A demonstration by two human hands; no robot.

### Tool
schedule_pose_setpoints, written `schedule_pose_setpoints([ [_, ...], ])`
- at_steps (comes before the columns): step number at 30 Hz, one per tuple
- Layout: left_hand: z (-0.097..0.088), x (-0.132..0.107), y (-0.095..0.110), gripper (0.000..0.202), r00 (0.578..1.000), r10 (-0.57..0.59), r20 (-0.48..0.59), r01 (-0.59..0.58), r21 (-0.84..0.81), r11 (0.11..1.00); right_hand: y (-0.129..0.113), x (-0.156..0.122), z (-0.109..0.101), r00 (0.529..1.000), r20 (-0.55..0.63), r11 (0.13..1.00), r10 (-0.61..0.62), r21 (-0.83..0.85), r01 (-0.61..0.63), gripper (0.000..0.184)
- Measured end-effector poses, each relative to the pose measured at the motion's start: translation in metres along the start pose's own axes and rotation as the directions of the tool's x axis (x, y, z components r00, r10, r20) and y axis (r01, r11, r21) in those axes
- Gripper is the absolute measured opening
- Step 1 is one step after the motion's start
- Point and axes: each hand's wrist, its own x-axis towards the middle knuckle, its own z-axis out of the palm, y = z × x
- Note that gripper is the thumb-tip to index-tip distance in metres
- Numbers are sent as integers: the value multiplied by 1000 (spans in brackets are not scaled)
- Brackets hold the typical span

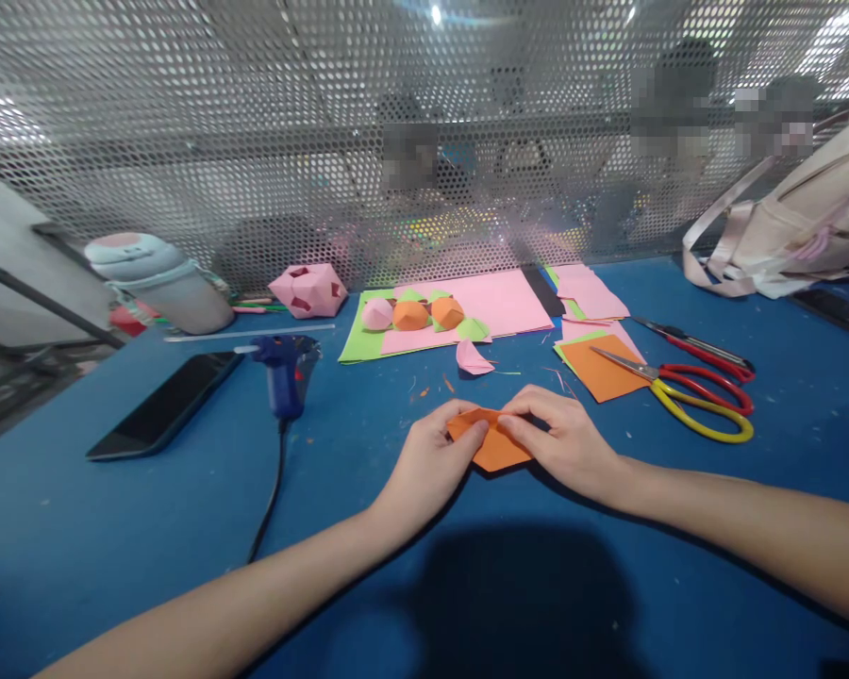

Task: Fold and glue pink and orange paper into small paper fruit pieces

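A small folded orange paper piece [493, 448] is pinched between two bare hands just above a blue table [113, 528], near the middle of the view. Its left edge is gripped by the fingertips of the left hand [428, 467], and its right edge is pressed by the thumb and fingers of the right hand [566, 438]. The hands are brought close together, fingertips nearly touching. A blue glue gun [283, 372] and a dark phone [166, 404] are seen to the left. Scissors [686, 396] with yellow and red handles are laid to the right, partly on an orange sheet [598, 370]. Behind the hands, folded paper shapes [410, 314] are set on pink and green sheets [502, 302].
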Motion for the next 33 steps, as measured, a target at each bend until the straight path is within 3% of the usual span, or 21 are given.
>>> schedule_pose_setpoints([
  [8,-2,-2,3,29,998,34,60,-33,-13,999,0,1,-3,1000,8,1000,13,-26,-12,15],
  [10,-3,-2,2,30,999,43,31,-42,-18,999,0,0,-2,998,-5,998,60,-36,-60,14],
  [14,-3,-1,-1,30,995,59,-80,-59,-1,998,3,-2,2,989,13,987,145,-73,-144,36],
  [18,-2,0,-2,24,995,69,-75,-67,28,997,8,-3,5,991,-65,988,116,-98,-122,31],
  [24,4,-3,0,18,993,-53,103,65,-122,990,7,-3,3,983,-144,994,111,12,-111,21],
  [33,4,-2,1,15,995,-55,79,65,-126,990,0,-3,2,1000,-26,999,15,-45,-16,11],
])
